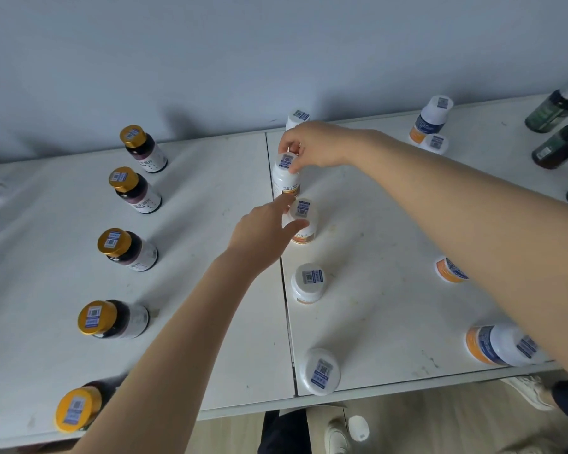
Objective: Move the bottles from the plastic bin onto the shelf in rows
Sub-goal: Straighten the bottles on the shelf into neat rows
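At shelf (pixel 210 208) middle, right hand (pixel 312 145) pinches white bottle (pixel 286 180) cap; left hand (pixel 259 237) fingers (pixel 284 202) spread beside next bottle (pixel 305 213); gold-capped row (pixel 127 249) looks set.

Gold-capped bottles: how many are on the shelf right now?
5, in one row down the left panel of the shelf: rearmost bottle near the wall, second bottle, third bottle, fourth bottle, front bottle partly behind the left forearm. None seem hidden.

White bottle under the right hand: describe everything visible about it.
The white bottle looks plastic, with a white cap bearing a blue-grey code sticker and an orange-banded label low on its body. It is upright, in line with the middle row on the white shelf. The right hand pinches its cap from above; its base is hidden.
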